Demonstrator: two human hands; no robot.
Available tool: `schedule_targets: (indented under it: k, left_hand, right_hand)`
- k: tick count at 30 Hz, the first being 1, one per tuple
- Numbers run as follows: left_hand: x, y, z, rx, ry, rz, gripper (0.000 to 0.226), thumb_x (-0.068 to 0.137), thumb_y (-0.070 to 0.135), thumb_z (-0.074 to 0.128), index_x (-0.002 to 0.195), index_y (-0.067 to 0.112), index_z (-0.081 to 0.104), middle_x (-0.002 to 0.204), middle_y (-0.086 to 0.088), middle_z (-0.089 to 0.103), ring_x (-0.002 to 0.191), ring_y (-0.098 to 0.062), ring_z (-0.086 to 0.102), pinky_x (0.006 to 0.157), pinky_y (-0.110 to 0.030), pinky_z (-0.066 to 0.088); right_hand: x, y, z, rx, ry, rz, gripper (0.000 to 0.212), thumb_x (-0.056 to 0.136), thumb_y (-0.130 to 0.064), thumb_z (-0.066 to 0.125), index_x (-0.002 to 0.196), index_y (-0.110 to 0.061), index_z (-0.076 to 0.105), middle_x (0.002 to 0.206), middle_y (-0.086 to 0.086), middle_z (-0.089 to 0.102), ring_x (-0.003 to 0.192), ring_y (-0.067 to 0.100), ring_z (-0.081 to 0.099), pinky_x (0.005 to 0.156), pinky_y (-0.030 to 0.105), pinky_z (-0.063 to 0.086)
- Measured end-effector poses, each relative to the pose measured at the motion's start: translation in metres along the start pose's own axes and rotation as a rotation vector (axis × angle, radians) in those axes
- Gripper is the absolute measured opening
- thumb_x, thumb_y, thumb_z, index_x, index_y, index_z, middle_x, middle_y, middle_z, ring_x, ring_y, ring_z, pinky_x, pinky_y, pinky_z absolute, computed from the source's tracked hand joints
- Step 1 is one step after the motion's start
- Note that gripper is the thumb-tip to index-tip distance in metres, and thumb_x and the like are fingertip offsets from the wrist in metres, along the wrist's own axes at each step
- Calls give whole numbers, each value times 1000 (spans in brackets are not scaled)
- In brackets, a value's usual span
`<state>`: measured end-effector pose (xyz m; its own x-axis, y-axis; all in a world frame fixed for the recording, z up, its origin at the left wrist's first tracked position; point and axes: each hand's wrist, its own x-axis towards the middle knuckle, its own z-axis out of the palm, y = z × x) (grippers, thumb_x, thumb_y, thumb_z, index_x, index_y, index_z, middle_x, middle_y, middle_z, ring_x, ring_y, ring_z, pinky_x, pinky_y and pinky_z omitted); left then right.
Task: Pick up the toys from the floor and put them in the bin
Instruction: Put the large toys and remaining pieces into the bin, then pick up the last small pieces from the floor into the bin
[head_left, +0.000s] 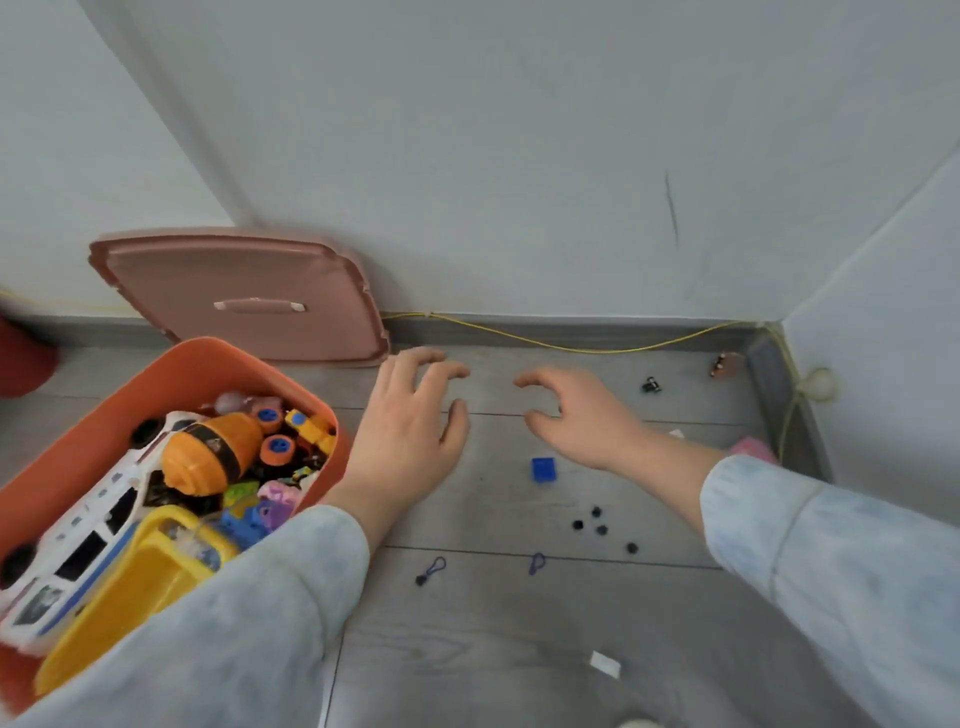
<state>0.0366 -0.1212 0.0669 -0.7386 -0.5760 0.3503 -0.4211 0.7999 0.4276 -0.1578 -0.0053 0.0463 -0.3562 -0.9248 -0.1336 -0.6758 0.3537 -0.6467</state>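
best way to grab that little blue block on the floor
Pinch the blue block across two opposite side faces, coming straight down from above. It lies flat on the floor, squarish and low, with bare floor around it; the right hand hovers closest.

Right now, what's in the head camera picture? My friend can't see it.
Two empty hands, the left hand and the right hand, hover over a grey floor beside an orange bin full of toys. A blue block, small black beads and two blue loops lie on the floor; the bin's pink lid leans on the wall.
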Motion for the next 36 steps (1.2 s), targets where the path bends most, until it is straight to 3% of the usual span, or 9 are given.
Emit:
schedule_targets:
  k: [5,12,15,21,25,27,31,33,36]
  left_hand:
    - [-39,5,47,49,-225,-114,39,88,28,62,126,21,59,129,-5,48,118,-26,48,100,-40,45]
    - [-117,-14,86,234,-782,-609,64,82,39,61,138,22,35,131,-12,32,120,-36,39,98,-40,44]
    - [-139,-17,100,204,-830,-788,59,82,24,61,133,16,32,132,-18,30,114,-41,45,101,-39,40]
    - [-131,-5,121,-109,-633,-713,38,77,1,54,111,16,58,114,-7,43,101,-32,56,98,-35,46]
    - [-112,13,128,-291,-594,-573,42,76,5,62,116,18,62,113,3,41,103,-18,58,96,-15,41]
    - [-106,21,132,-343,-587,-518,45,77,11,69,121,20,61,116,4,41,110,-15,54,97,-10,36]
    - [-115,34,138,-43,-683,-378,72,73,53,71,136,34,42,128,4,34,118,-19,39,96,-32,47]
    - [-123,38,141,96,-767,-398,84,71,63,71,141,35,32,132,1,28,119,-22,39,93,-37,51]
    - [-129,42,150,22,-763,-472,70,84,48,69,144,31,37,134,-2,30,122,-25,44,101,-39,48]
  right_hand:
    - [-41,52,10,-133,-91,128,51,91,-28,62,140,-20,50,144,2,48,134,21,44,103,20,29]
    - [-95,101,57,-349,-327,429,65,77,-34,70,136,-26,41,127,11,40,112,32,54,88,31,46]
    - [-95,108,71,-227,-259,475,58,77,-20,71,129,-22,46,124,10,38,105,30,56,89,30,48]
    - [-73,105,89,-102,-179,306,43,78,-12,70,119,-18,61,113,0,45,101,20,56,84,18,38]
    - [-69,110,95,106,-152,181,37,78,-8,71,112,-22,67,105,-8,53,84,6,61,77,12,44]
    - [-67,113,93,178,-140,133,36,79,-5,69,110,-24,66,104,-8,57,83,2,62,77,14,45]
    - [-62,121,77,-35,31,48,38,75,-12,60,112,-19,66,107,-1,58,97,19,59,89,30,46]
    - [-62,130,66,-291,152,178,47,75,-23,57,122,-23,60,123,5,53,118,29,47,98,47,42]
    - [-64,143,51,-425,200,560,63,79,-42,60,139,-31,41,150,9,30,142,35,20,100,63,32]
